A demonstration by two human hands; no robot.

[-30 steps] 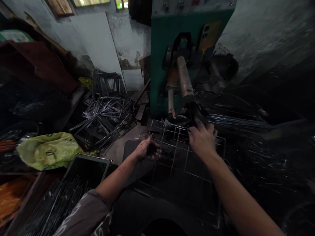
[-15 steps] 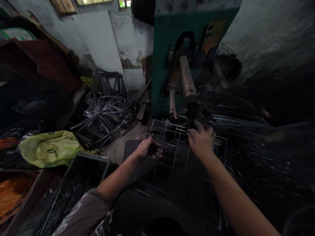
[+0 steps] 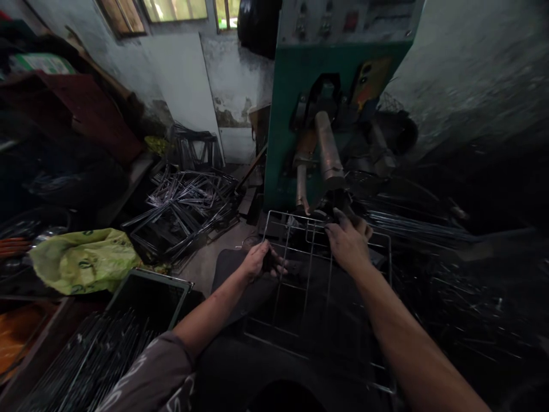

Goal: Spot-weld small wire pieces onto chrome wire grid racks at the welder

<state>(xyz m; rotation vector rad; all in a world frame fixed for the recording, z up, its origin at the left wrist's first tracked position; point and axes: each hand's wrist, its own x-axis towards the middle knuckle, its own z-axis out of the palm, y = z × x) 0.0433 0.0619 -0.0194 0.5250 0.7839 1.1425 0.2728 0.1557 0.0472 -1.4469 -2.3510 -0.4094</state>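
A rectangular wire rack [image 3: 307, 289] with crossing rods lies in front of me, its far edge beneath the copper-coloured arms [image 3: 328, 151] of a green machine [image 3: 283, 103]. My left hand [image 3: 258, 260] closes round the rack's left side wire, some fingers showing through the grid. At the far edge, right of the middle, my right hand [image 3: 349, 245] is closed on the rack's wires close to the lower arm parts; its fingertips are partly hidden in shadow. The near part of the rack fades into the dark over my lap.
Bent wire frames [image 3: 180, 197] are heaped on the floor at the left. Nearer are a yellow-green sack [image 3: 86, 260], a dark tray [image 3: 150, 294] and a bundle of thin rods [image 3: 90, 355]. Long metal rods [image 3: 412, 223] lie right of the machine.
My view has tipped up slightly, showing more of the machine's top. The rack has turned a little, its near end shifting right. Both hands keep their hold.
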